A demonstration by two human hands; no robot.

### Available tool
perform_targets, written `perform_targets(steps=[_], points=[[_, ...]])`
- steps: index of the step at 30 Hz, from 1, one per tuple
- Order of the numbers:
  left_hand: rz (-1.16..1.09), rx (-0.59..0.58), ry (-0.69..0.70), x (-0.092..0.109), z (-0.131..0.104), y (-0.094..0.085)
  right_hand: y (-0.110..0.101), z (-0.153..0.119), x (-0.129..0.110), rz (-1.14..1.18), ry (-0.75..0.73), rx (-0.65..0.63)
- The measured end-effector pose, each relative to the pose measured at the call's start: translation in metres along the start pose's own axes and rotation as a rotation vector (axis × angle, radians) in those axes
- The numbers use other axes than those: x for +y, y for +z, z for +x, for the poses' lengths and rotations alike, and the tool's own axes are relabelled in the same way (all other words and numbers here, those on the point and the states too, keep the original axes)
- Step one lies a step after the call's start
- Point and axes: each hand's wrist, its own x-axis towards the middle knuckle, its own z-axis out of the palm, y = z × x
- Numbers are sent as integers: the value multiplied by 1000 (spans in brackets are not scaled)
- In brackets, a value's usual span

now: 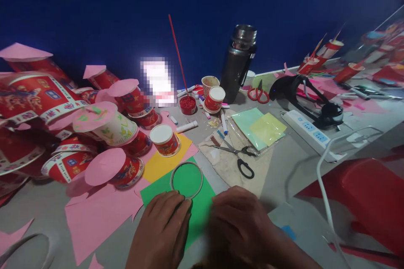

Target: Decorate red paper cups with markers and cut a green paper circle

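Observation:
A thin grey ring (pixel 172 178) lies on a sheet of green paper (pixel 198 218). My left hand (pixel 164 229) has its fingers curled together at the ring's near edge, with the fingertips touching its rim. At the right-hand corner of the green paper is my right hand (pixel 241 222). Its fingers are closed and partly in shadow, so what lies between them is hidden. Yellow paper (pixel 158 162) shows beyond the green sheet, with a red paper cup (pixel 165 141) upside down on it. Black-handled scissors (pixel 238 155) lie half open on a pale cloth.
Several red cups with pink paper discs (pixel 107 166) crowd the left. At the back stand a dark thermos (pixel 238 65) and a red paint pot (pixel 188 105) holding a thin stick. A power strip (pixel 311 132), its white cable (pixel 322 185) and a red object (pixel 366 197) occupy the right.

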Motion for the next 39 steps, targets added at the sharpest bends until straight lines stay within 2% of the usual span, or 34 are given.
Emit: perform_targets(steps=[2, 5, 7, 10, 12, 15, 17, 20, 23, 25, 26, 29, 32, 35, 39], points=[[23, 5, 12, -1, 0, 1, -17, 11, 13, -134, -18, 2], [53, 17, 26, -1, -1, 2, -45, 47, 44, -484, 5, 19], [71, 26, 26, -1, -1, 3, -57, 78, 64, -682, 77, -112], [83, 29, 25, 0, -3, 4, -61, 116, 85, -828, 161, -347], [83, 27, 23, 1, -4, 5, -58, 130, 91, -888, 180, -427], [75, 24, 6, 3, -7, 7, -54, 135, 97, -940, 166, -485], [73, 14, -15, 5, -9, 8, -56, 132, 103, -948, 114, -468], [77, -5, -41, 8, -12, 9, -63, 125, 108, -870, -73, -304], [77, -10, -55, 10, -13, 9, -68, 116, 97, -607, -219, 41], [83, -13, -64, 11, -14, 9, -66, 111, 79, -359, -171, 249], [87, -14, -67, 11, -14, 9, -62, 109, 69, -226, -93, 294], [93, -16, -65, 12, -13, 8, -43, 109, 42, 153, 184, 251], [92, -19, -76, 13, -12, 7, -22, 111, 29, 307, 333, 82], [92, -15, -95, 13, -13, 8, -8, 111, 25, 335, 312, -37], [90, -19, -104, 13, -13, 9, 3, 108, 26, 287, 201, -81]])
